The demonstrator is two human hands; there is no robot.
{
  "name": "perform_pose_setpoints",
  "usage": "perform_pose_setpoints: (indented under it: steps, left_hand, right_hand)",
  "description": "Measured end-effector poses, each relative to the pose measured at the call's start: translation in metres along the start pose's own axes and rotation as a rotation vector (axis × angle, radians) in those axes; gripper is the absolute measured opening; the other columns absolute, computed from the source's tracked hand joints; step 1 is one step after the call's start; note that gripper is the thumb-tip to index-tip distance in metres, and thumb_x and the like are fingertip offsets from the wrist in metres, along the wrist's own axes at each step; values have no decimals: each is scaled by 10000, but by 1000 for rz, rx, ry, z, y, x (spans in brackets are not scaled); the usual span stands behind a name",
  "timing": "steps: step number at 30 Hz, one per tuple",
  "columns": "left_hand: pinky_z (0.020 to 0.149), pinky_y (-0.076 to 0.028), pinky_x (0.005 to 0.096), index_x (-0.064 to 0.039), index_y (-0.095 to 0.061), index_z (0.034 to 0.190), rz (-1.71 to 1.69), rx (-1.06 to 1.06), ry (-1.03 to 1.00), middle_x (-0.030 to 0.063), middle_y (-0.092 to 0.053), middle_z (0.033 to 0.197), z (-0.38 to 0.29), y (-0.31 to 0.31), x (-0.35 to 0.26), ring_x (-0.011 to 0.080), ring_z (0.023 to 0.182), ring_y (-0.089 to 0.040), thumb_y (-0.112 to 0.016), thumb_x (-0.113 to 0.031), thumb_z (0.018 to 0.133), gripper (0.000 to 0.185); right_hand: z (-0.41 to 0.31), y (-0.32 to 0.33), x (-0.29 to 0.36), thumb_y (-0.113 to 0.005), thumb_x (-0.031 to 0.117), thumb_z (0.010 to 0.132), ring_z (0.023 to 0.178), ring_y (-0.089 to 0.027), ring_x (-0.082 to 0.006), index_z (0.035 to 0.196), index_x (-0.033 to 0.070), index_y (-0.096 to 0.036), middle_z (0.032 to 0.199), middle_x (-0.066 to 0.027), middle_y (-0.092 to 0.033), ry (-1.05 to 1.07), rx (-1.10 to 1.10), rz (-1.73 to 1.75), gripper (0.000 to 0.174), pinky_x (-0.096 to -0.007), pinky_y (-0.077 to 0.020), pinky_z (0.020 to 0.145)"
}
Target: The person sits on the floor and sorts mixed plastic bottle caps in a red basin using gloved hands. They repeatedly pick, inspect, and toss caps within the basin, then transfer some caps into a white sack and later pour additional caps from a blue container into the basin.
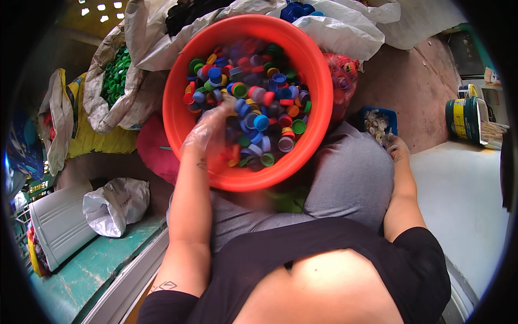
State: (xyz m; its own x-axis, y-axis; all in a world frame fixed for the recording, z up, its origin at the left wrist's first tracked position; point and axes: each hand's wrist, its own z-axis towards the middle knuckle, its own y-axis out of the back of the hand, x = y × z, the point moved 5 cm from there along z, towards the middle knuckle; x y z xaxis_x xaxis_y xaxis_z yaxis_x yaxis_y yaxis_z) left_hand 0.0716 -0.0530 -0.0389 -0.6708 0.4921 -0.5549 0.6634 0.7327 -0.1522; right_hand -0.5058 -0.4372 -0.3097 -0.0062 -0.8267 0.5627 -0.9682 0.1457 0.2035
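A round red plastic basin (247, 183) filled with plastic bottle caps (261, 122) in many colours rests at my lap. My left hand (210, 121), in a thin clear glove, reaches over the basin's left side among the caps; it is blurred, and its fingertips do not show plainly. To the right of my knee, my right hand (396, 146), also gloved, is at the near edge of a small blue container (391, 117) of whitish, translucent caps (374, 121). Whether its fingers hold a cap is not clear.
Left of the basin stands a white woven sack (95, 101) with green caps (117, 77). A red mesh bag (342, 81) touches the basin's right side. White sacks (344, 34) line the far side. A dark green bucket (461, 117) is at right, a white bag (117, 206) at lower left.
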Motion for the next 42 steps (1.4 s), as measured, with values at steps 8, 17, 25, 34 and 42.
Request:
perform_pose_setpoints:
  steps: [8,17,25,34,42]
  left_hand:
    - [777,-514,500,-17,-753,923,1279,-556,-873,207,-721,896,-10,-20,-113,370,867,-703,-657,-483,939,475]
    - [862,-543,559,-31,-779,989,1709,-694,-748,268,-714,996,68,-33,-130,424,984,-698,-655,-395,911,393]
    - [863,-502,350,-113,-726,1144,148,-177,-372,7,-736,1100,17,14,-85,160,1056,-651,-734,-261,916,272]
    - [529,-409,200,-130,-686,1191,-275,46,-422,-19,-678,934,-51,29,-49,91,793,-625,-760,-309,929,326]
    - [668,-477,216,-101,-713,1156,-106,61,-501,-17,-712,1031,-75,9,-39,85,882,-640,-720,-243,964,238]
  right_hand:
    - [-123,-77,11,-505,192,1054,1238,-624,-394,1407,-30,-525,1388,-252,-598,-48,324,268,418,-520,-539,1056]
    - [-99,-55,35,-603,419,993,1020,-659,-331,1198,17,-624,1136,-213,-661,7,41,369,452,-473,-541,897]
    - [-87,-42,87,-665,332,951,807,-667,-259,1070,36,-721,951,-161,-709,542,36,-362,324,-386,-526,767]
    - [-253,-98,130,-653,490,911,1049,-720,-346,1112,38,-758,1062,-169,-767,1017,-278,-1084,505,-430,-534,928]
    - [-274,-76,139,-804,200,867,774,-689,-226,1028,30,-729,906,-115,-729,733,186,-36,246,-387,-559,692]
